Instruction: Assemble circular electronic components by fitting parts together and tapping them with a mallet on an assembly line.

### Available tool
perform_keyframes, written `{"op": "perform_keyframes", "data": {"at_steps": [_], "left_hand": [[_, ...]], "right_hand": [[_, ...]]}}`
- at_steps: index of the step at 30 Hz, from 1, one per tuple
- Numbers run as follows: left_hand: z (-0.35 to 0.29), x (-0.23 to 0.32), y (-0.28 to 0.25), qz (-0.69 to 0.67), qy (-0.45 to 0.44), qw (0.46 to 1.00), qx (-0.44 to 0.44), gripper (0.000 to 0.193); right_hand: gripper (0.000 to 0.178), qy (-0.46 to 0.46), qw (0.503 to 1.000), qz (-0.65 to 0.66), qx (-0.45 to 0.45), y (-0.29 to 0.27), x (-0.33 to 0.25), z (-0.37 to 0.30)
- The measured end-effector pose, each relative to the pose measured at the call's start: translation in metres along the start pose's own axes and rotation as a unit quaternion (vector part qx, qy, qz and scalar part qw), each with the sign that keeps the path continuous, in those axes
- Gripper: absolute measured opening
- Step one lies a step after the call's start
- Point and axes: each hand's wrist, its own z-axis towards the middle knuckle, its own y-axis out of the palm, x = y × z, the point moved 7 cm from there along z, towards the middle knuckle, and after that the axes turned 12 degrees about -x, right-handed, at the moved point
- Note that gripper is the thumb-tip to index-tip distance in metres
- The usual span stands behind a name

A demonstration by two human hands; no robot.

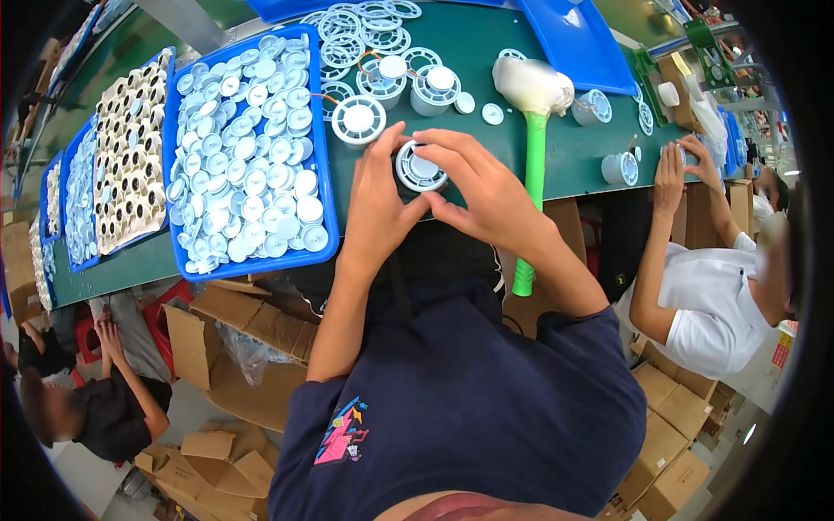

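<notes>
My left hand point(380, 187) and my right hand point(488, 181) are closed round a light-blue round plastic housing point(420, 179) with a slotted rim, held at the near edge of the green bench. The right fingers lie across its top and hide part of it. Just beyond my left hand sits a similar slotted housing point(359, 135) with a white cap in its middle and an orange wire. Two more capped housings, one left point(380, 89) and one right point(433, 102), stand farther back. Loose small caps point(493, 114) lie near them.
Left stands a blue tray point(327, 227) heaped with pale-blue caps. Slotted rings point(339, 50) pile up behind. Right of my hands lies a white-headed mallet with a green handle point(535, 165), jutting over the bench edge. A person in white point(695, 295) works at far right. Cardboard boxes point(230, 460) stand below.
</notes>
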Motion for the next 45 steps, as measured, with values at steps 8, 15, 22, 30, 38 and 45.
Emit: {"op": "perform_keyframes", "data": {"at_steps": [8,15,22,30,38,45], "left_hand": [[-0.002,0.0,-0.001,-0.004,0.001,1.0,0.006,0.09],[-0.001,-0.001,-0.001,-0.017,0.001,1.0,0.009,0.086],[-0.001,-0.001,-0.001,-0.017,-0.001,1.0,0.003,0.084],[0.0,0.006,-0.001,0.025,0.021,0.999,0.004,0.084],[0.0,0.01,-0.006,-0.012,0.028,0.999,0.018,0.077],[0.001,0.008,-0.004,0.019,0.043,0.999,0.026,0.065]], "right_hand": [[0.049,0.024,0.998,0.052,-0.018,-0.001,0.009,-0.001],[0.049,0.04,0.994,0.098,-0.007,-0.003,0.019,0.0],[0.048,0.038,0.995,0.094,-0.017,-0.002,0.016,0.0],[0.044,0.073,0.987,0.137,-0.032,-0.001,0.02,-0.001],[0.044,0.295,0.918,-0.099,0.244,-0.06,0.056,-0.053],[0.061,0.422,0.894,-0.05,0.14,-0.047,0.115,-0.099]]}}
